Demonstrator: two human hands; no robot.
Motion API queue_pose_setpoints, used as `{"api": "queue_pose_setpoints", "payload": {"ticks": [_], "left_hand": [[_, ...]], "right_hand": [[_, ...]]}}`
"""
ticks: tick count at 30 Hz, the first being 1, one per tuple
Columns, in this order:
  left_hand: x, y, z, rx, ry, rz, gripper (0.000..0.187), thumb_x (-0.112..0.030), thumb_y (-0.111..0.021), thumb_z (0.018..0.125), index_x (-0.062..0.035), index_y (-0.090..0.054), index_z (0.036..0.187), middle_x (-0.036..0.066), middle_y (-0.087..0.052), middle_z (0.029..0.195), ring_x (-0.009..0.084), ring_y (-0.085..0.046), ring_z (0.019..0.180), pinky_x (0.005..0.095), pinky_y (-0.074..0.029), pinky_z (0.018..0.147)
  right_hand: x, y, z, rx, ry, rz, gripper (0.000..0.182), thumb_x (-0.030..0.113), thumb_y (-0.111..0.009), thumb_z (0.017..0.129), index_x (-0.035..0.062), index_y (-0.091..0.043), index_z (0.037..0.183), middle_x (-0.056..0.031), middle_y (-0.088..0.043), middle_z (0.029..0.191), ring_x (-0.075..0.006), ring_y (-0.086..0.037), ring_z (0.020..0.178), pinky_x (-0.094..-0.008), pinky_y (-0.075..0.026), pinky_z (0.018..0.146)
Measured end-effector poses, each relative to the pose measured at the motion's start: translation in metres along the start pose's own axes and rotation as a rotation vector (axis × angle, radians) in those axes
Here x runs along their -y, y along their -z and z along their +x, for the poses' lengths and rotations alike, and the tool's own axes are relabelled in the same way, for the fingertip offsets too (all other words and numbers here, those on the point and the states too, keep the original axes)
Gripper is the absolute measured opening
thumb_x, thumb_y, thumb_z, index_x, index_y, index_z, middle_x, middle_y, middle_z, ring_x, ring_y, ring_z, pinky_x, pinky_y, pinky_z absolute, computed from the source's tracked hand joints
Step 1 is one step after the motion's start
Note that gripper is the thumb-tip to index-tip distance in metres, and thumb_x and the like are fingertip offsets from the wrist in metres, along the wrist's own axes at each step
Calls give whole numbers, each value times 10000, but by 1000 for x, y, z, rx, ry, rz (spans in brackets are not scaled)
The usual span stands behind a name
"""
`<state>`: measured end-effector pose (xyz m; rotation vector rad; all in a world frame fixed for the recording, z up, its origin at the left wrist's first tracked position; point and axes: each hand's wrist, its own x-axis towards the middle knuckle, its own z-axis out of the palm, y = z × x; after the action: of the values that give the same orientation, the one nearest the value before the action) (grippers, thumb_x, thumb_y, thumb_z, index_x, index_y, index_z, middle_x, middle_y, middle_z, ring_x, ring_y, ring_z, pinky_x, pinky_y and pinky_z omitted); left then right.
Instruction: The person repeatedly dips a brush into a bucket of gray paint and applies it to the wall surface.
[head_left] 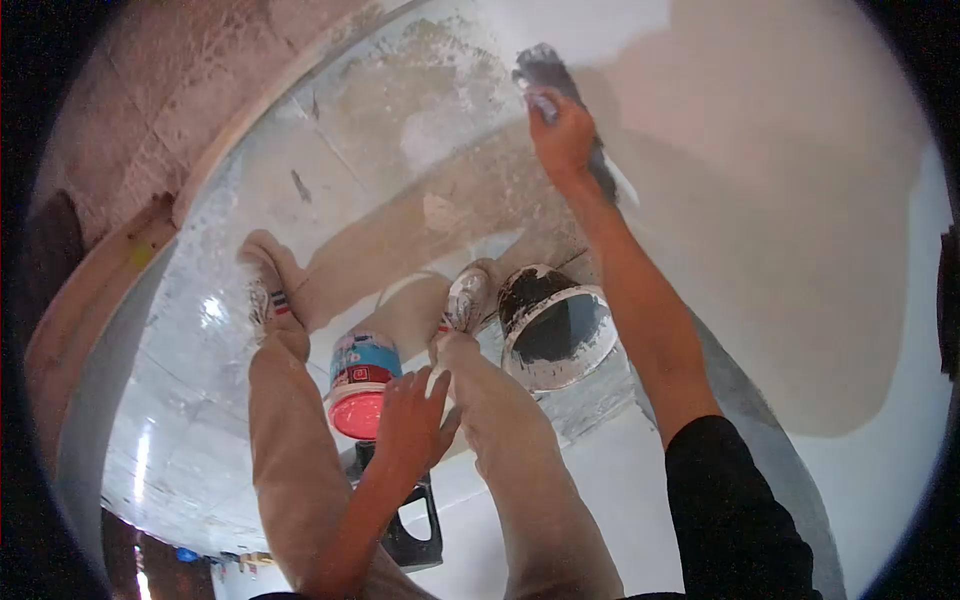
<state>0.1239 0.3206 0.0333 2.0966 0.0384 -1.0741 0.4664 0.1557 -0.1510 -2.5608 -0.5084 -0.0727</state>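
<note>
The right hand [563, 135] has its grip closed on a trowel [548, 70], which is at 12 to 1 o'clock, against the lower part of the wall [740, 150]. Toward 2 o'clock this wall looks already smooth; how much is left, I cannot tell. The left hand [410, 425] is released, fingers apart, beside the pail [365, 362]. The bucket [528, 288] stands near the centre.

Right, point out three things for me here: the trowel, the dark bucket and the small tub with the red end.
Trowel [548, 70]: head view, upper end of its dark blade.
Dark bucket [527, 288]: head view, outer wall.
Small tub [356, 414]: head view, red end.
</note>
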Motion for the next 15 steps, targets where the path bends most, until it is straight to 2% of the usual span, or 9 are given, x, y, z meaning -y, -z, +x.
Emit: {"api": "queue_pose_setpoints", "payload": {"ticks": [1,2,4,8,11,15], "left_hand": [[6,5,-9,75,23,28,539,-333,-638,910,-27,-527,1340,220,-535,1327,389,-505,1237,513,-375,1055],[9,8,-13,47,34,51,546,-339,-633,914,-28,-521,1349,225,-530,1332,393,-498,1245,518,-367,1063],[8,16,-20,0,48,111,559,-350,-623,922,-31,-510,1367,234,-519,1344,399,-484,1262,528,-349,1078],[1,52,-19,-41,-92,-116,577,-381,-584,943,-39,-485,1397,238,-485,1384,416,-468,1276,536,-320,1104],[5,58,-22,-49,-72,-126,574,-372,-590,940,-43,-486,1398,242,-479,1388,420,-461,1284,542,-319,1103],[10,65,-26,-24,-25,-90,571,-373,-590,940,-46,-487,1397,245,-480,1385,422,-453,1287,551,-324,1097]], "right_hand": [[3,-3,6,-15,22,50,164,192,-716,852,118,-738,997,-146,-704,851,-355,-673,761,-443,-517,706],[8,-2,9,80,-51,-29,150,170,-714,844,121,-730,985,-139,-702,831,-339,-676,762,-429,-520,701],[1,-14,15,89,29,-45,164,156,-713,836,129,-725,997,-135,-703,835,-338,-680,767,-429,-524,711],[-3,-31,28,146,31,-124,199,134,-707,826,137,-720,1024,-124,-707,865,-334,-681,780,-434,-527,720],[-9,-34,36,95,71,-251,219,126,-708,817,132,-717,1035,-127,-708,931,-333,-683,820,-435,-534,730],[5,-16,29,-1,69,-212,219,130,-697,832,129,-714,1051,-124,-704,1014,-336,-683,873,-429,-540,770]]}}
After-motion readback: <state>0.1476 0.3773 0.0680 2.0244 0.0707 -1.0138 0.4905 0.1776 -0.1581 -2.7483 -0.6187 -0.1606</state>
